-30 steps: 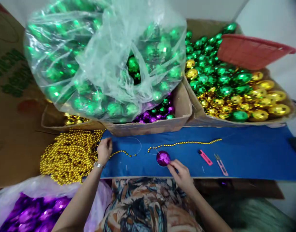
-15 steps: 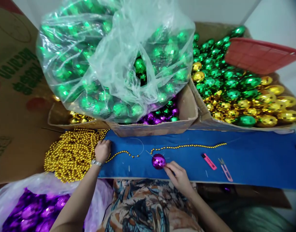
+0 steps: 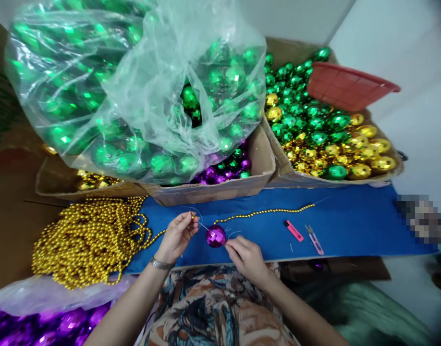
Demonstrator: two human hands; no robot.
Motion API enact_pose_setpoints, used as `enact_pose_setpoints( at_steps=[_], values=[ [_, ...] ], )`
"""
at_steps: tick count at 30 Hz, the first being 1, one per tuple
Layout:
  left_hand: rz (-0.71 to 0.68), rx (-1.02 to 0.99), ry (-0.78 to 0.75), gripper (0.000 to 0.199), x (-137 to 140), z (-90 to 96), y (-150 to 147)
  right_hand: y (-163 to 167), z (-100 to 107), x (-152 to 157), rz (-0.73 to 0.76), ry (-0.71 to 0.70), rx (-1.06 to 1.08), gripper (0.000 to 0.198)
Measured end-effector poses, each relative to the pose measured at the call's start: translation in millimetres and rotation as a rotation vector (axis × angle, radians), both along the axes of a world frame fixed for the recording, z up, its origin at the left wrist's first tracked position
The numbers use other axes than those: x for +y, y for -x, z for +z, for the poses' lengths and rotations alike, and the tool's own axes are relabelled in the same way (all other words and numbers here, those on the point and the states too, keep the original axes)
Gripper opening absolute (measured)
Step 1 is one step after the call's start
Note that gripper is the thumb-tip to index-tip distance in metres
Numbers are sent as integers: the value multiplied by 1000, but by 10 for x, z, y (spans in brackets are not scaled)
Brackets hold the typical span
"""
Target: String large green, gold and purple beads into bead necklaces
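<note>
A purple faceted ball point(image 3: 215, 236) hangs just over the blue cloth, its right edge in the pinched fingertips of my right hand point(image 3: 248, 258). From its left side sticks a thin pale needle-like rod point(image 3: 203, 225). My left hand point(image 3: 175, 236) pinches the end of a gold bead string point(image 3: 158, 236) close to the rod's tip; whether the two touch I cannot tell. Fine clear thread curls near both hands. Another gold bead strand point(image 3: 267, 212) stretches across the cloth behind the ball. The string at my left hand leads to a big gold bead pile point(image 3: 87, 240).
A pink cutter point(image 3: 294, 230) and pink-handled thread snips point(image 3: 315, 240) lie on the blue cloth point(image 3: 350, 226) to the right. Behind stand cardboard boxes, a bag of green balls point(image 3: 134, 96) and a red basket point(image 3: 350, 86). Purple balls point(image 3: 62, 324) fill a bag at lower left.
My left hand has left the bead pile and come right to the ball, lifting the string's end. My right hand still holds the ball. The whole view has shifted.
</note>
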State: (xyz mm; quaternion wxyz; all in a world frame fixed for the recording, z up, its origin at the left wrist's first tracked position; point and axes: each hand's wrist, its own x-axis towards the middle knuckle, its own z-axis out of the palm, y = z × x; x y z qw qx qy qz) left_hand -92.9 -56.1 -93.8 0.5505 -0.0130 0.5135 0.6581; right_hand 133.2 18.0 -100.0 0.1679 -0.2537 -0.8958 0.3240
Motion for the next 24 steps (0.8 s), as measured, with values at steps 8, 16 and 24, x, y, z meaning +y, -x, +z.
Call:
enact_pose_setpoints(
  at_steps=[8,16,24],
  values=[
    [-1,4,-6,28,-6,-37,-75,-52,-31,0,3,-49,-48,28],
    [15,244,34,33,15,-24,-107,-68,-6,12,5,-152,-123,30],
    [-207,529,90,31,-16,-336,-317,-8,-384,-32,-58,-144,-278,17]
  ],
)
